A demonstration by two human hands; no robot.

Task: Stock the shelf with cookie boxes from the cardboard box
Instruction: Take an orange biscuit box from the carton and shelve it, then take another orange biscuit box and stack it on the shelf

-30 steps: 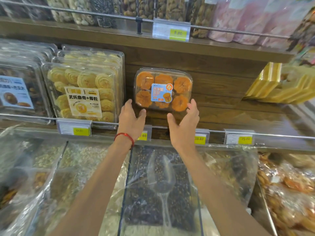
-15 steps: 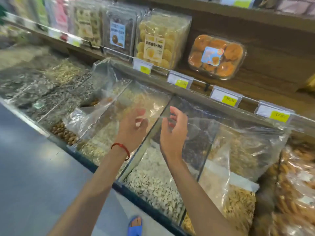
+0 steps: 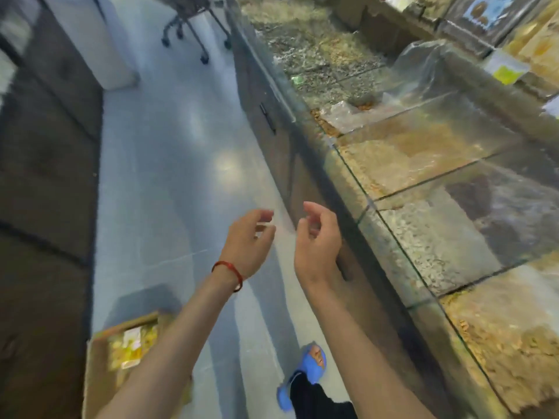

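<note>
My left hand [image 3: 249, 238], with a red string at the wrist, and my right hand [image 3: 317, 237] hang in the air over the aisle floor, fingers loosely curled and holding nothing. An open cardboard box [image 3: 99, 358] stands on the floor at the lower left, partly hidden by my left forearm. Inside it lies a clear cookie box [image 3: 133, 347] with yellow cookies and a label. The shelf with cookie boxes [image 3: 532, 52] shows only at the far upper right, blurred.
A long glass-fronted counter of bulk bins [image 3: 423, 182] runs along the right. My foot in a blue slipper [image 3: 314, 364] is on the grey floor [image 3: 169, 176]. A wheeled cart base [image 3: 193, 28] stands far up the aisle. Dark fixtures [image 3: 45, 146] line the left.
My view swung left and down, away from the shelf to the aisle floor. Both hands drew back from the orange cookie box left on the shelf and lowered, empty. The cardboard box came into sight.
</note>
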